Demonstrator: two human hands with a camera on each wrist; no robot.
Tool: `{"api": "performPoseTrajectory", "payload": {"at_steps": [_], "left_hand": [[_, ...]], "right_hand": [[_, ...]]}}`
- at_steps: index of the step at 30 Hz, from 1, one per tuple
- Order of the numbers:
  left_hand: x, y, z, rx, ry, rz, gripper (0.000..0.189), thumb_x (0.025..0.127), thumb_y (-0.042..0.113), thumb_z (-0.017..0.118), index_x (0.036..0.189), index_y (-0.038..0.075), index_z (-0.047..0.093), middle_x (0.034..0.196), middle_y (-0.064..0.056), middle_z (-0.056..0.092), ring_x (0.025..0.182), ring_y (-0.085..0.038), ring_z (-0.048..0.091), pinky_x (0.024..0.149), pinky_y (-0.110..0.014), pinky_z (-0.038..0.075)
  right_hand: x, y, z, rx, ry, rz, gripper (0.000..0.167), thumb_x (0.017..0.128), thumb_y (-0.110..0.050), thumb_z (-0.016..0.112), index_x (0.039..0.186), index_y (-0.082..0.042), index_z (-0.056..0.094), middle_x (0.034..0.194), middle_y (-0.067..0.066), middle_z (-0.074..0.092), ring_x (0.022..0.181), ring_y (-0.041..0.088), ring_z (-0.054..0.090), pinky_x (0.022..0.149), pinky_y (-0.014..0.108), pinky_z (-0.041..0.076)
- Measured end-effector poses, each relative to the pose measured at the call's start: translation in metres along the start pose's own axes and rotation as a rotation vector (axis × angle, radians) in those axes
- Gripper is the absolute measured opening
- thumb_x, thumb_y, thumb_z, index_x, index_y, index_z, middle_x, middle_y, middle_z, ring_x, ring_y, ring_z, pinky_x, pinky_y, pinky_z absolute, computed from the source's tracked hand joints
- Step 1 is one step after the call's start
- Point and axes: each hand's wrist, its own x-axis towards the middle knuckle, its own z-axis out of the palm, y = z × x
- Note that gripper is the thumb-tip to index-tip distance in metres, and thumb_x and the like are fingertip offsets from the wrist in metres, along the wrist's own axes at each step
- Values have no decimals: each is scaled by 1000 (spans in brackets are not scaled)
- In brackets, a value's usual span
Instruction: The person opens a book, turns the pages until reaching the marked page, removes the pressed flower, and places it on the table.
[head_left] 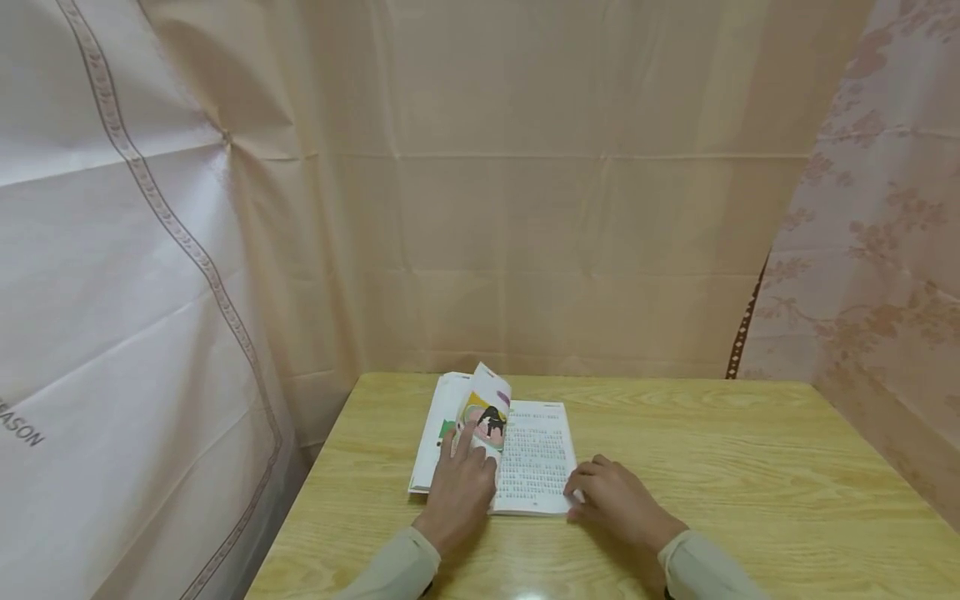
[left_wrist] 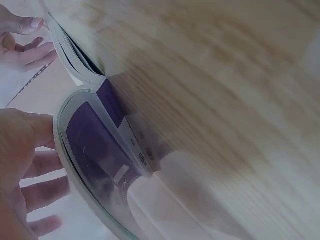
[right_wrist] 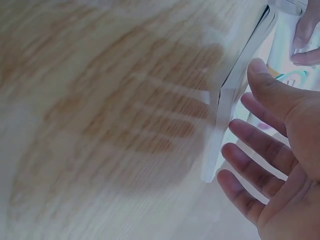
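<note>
A tan cloth backdrop (head_left: 525,217) hangs behind a pale wooden table (head_left: 712,450). On the table, left of centre and near the person, an open book (head_left: 534,458) lies with lines of small print on its right page. The left hand (head_left: 461,492) rests across the left side, fingers extended and spread, pressing rather than gripping. The right hand (head_left: 615,498) is at the lower right corner, fingers loosely bent and apart, with no firm hold visible; whether its fingertips touch the paper is hard to tell. Beneath the left fingers, one leaf (head_left: 487,385) bows up, its top edge lifted and a colourful illustration (head_left: 495,425) on it. That leaf looks the likeliest trouble: if the left hand eased off, it could spring back over the print; pressed hard while curved, it could crease. A loose right hand might also slip, or catch several sheets together.
</note>
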Motion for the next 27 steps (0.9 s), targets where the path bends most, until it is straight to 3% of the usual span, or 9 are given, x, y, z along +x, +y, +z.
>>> {"api": "performPoseTrajectory", "payload": {"at_steps": [3,7,12,17,23,27], "left_hand": [[-1,0,-1,1,-9,-5,21,79,19,80,98,13,75,87,-5,71,120,-37,58,104,-58,41],[-1,1,-2,13,-75,0,30,84,19,76,114,20,75,94,-9,67,94,-31,62,80,-43,51],[-3,4,-5,21,-172,-21,14,89,20,73,103,19,77,108,-15,64,82,-30,61,58,-34,51],[-4,5,-6,-14,-170,-50,21,93,35,69,90,15,72,98,-10,62,82,-28,59,58,-36,48],[-3,6,-5,-28,-155,26,25,90,37,73,82,14,71,90,-2,58,89,-21,54,69,-35,48],[-2,7,-4,-12,-173,58,30,92,42,71,80,14,70,88,0,59,86,-21,55,66,-33,49]], "right_hand": [[1,0,-1,-1,-4,3,23,81,-36,85,96,-20,77,100,-10,69,87,9,52,74,32,49],[2,0,-2,-4,-7,11,24,80,-36,86,95,-20,76,97,-10,67,85,8,51,72,31,48],[3,0,0,2,-7,10,23,80,-35,86,94,-19,75,94,-9,65,84,9,51,71,31,47],[3,0,-1,11,-6,4,20,82,-34,85,93,-20,76,95,-10,66,86,10,54,73,33,49],[3,0,-2,19,9,-36,11,86,-26,83,93,-19,77,96,-10,69,87,11,56,75,33,51],[4,1,-4,-7,35,-78,5,89,-16,80,92,-19,78,94,-11,70,84,9,57,72,31,51]]}}
